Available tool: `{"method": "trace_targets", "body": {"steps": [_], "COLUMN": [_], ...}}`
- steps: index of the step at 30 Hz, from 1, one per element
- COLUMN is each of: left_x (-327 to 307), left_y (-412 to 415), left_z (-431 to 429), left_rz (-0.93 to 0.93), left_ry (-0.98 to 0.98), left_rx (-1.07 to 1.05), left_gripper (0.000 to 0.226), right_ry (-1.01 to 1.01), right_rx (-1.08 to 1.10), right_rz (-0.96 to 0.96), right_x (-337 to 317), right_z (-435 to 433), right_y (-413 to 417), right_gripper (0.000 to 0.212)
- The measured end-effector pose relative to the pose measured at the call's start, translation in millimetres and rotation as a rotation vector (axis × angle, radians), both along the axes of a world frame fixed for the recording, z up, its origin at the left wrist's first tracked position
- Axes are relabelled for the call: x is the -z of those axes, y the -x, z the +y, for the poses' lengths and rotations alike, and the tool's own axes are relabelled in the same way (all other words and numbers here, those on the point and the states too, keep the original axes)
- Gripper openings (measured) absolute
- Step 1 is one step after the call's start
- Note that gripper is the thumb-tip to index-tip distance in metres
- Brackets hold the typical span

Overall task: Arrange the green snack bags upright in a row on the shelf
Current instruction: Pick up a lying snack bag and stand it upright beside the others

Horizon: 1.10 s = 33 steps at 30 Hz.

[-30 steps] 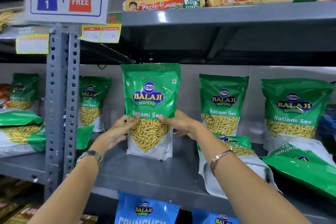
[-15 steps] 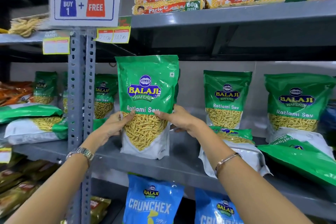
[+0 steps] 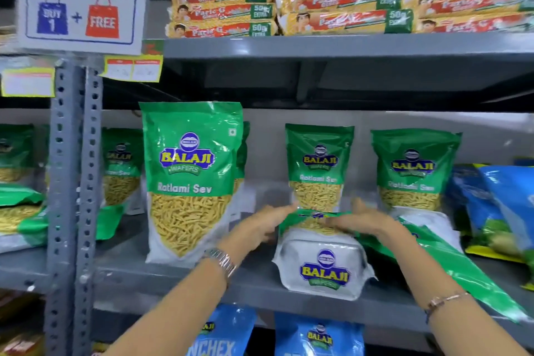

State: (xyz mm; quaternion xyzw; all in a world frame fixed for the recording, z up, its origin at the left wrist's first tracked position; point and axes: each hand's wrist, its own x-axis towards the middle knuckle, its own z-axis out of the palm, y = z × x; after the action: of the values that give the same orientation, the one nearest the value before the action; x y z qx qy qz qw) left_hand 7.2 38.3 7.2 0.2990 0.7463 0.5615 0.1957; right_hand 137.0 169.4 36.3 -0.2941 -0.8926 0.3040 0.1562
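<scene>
A green Ratlami Sev bag [image 3: 190,182] stands upright at the front of the grey shelf [image 3: 260,283], free of both hands. To its right a flat-lying green bag [image 3: 322,266] rests with its white base toward me. My left hand [image 3: 260,225] touches its left side and my right hand [image 3: 367,221] lies on its upper right part; both are blurred, fingers spread. Behind stand two upright green bags [image 3: 319,167] [image 3: 414,170]. Another green bag [image 3: 450,269] lies flat to the right.
A perforated grey upright post [image 3: 73,182] splits the shelving on the left, with more green bags [image 3: 121,165] beyond it. Blue snack bags [image 3: 497,202] lean at the far right and more hang below. Biscuit packs [image 3: 341,0] fill the upper shelf. A sale sign [image 3: 81,0] hangs top left.
Both hands let go of the upright bag, which now stands alone, and moved right onto the flat-lying bag. The camera view shifted right.
</scene>
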Motion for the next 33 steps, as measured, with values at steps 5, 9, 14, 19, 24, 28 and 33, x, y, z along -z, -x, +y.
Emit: {"method": "trace_targets", "body": {"steps": [5,9,14,19,24,28,33], "left_x": [14.6,5.8,-14.6,-25.0,-6.4,-13.6,-84.2], "left_y": [21.7,17.0,9.2,9.5,11.9,17.6,10.9], "left_z": [25.6,28.0,15.5,15.2,29.6,34.7,40.6], "left_rz": [-0.17,-0.216,-0.161,0.095,0.202,0.113,-0.019], "left_ry": [0.031,-0.062,-0.265,-0.606,-0.682,-0.695,-0.894], "left_rx": [0.153,0.083,0.078,-0.002,0.025,0.018,-0.146], "left_gripper": [0.088,0.026,0.033,0.067,0.07,0.083,0.044], "right_ry": [0.169,0.223,0.228,-0.025,-0.028,0.132,0.418], "right_rx": [-0.083,-0.067,-0.13,-0.12,-0.072,-0.143,-0.226], "right_rz": [-0.046,0.05,0.302,0.481,0.631,0.675,0.739], "right_x": [7.3,12.3,1.3,-3.4,24.7,32.0,29.9], "right_z": [8.1,15.0,13.0,20.3,28.3,31.1,55.0], "right_y": [-10.5,-9.1,-23.1,-10.0,9.1,10.6,9.5], "right_gripper": [0.08,0.099,0.062,0.138,0.163,0.164,0.122]}}
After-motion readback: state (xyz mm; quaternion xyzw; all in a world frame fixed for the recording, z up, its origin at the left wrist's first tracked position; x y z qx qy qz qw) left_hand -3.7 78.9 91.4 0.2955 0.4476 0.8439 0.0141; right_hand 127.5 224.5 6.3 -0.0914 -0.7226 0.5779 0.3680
